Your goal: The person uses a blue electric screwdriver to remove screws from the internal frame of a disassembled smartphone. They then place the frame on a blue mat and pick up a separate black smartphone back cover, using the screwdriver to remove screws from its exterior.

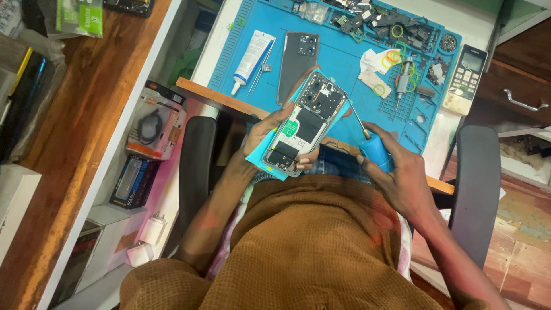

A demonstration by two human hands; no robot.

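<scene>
We wear a brown waffle-knit top (310, 241) filling the lower middle of the frame, short-sleeved, arms bare below.

In the upper middle of the frame I see a white tabletop (213, 46) with a wooden front edge, covered by a blue work mat (338, 57). On the mat lie a white tube (251, 57), tweezers (261, 69), a dark phone back cover (298, 60), a small grey screwdriver (403, 83), coloured rubber bands (393, 56) and a heap of dark parts (390, 23) along the top. A white remote control (466, 79) lies at the mat's right edge.
</scene>
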